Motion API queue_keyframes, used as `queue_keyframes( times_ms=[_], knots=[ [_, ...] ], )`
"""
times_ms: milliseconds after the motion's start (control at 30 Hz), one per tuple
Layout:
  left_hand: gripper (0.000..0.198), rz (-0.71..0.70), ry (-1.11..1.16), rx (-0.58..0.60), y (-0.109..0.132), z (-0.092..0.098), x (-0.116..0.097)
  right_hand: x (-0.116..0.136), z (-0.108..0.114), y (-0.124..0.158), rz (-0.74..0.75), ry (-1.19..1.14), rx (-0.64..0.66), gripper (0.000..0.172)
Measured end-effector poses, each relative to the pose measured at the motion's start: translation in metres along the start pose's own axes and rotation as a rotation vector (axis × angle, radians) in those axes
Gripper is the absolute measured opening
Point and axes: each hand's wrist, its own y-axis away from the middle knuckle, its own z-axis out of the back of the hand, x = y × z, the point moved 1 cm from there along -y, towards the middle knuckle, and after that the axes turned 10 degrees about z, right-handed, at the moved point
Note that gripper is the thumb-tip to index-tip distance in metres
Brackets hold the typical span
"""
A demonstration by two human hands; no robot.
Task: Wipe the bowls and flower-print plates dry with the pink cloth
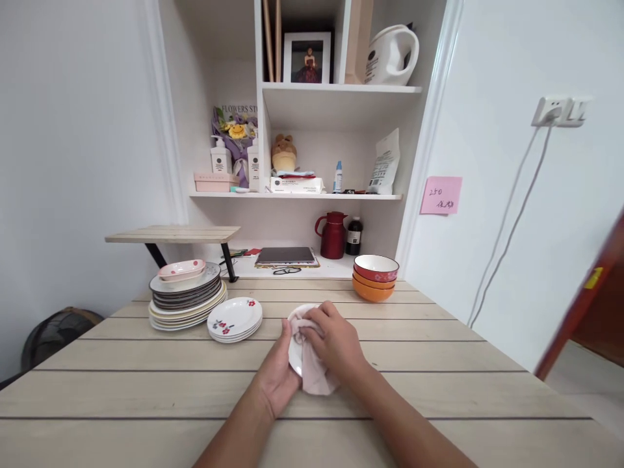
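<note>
A small white dish is tilted above the middle of the table, gripped at its left edge by my left hand, thumb on the rim. My right hand is closed on a pale pink cloth and presses it against the dish's inner face. The cloth's loose end hangs below the dish. Part of the dish is hidden under the cloth and my right fingers.
Small flowered plates are stacked left of my hands, beside a taller plate stack. Stacked bowls stand at the right back. Behind are a wooden riser, a laptop and a red jug.
</note>
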Motion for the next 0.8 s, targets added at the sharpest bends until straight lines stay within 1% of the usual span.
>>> queue_keyframes(
  times_ms=[67,133,233,333,433,533,633,733,800],
  knots=[
    [0.054,0.004,-0.009,0.000,0.000,-0.001,0.000,-0.007,0.001,-0.002,-0.041,0.015,-0.033,0.017],
    [0.055,-0.022,-0.008,-0.010,-0.001,0.000,-0.002,-0.014,0.003,-0.003,-0.081,0.032,-0.037,0.019],
    [0.056,-0.117,0.028,-0.031,-0.002,0.005,-0.010,-0.019,0.003,-0.002,-0.109,0.053,-0.016,0.021],
    [0.055,-0.246,0.111,-0.026,-0.001,0.009,-0.019,-0.017,0.000,0.000,-0.079,0.033,0.013,0.021],
    [0.052,-0.290,0.155,-0.033,0.002,0.007,-0.025,-0.011,-0.003,0.002,-0.024,-0.002,0.078,0.019],
    [0.050,-0.255,0.118,-0.061,0.005,0.004,-0.024,-0.004,-0.005,0.005,0.037,-0.003,0.129,0.017],
    [0.052,-0.151,0.040,-0.081,0.003,0.003,-0.015,0.005,-0.004,0.007,0.117,-0.005,0.145,0.015],
    [0.054,-0.020,-0.025,-0.081,0.001,0.003,-0.005,0.010,-0.002,0.007,0.148,0.005,0.110,0.012],
    [0.055,0.019,-0.032,-0.068,0.000,0.002,0.000,0.009,-0.001,0.005,0.103,0.014,0.061,0.014]
  ],
)
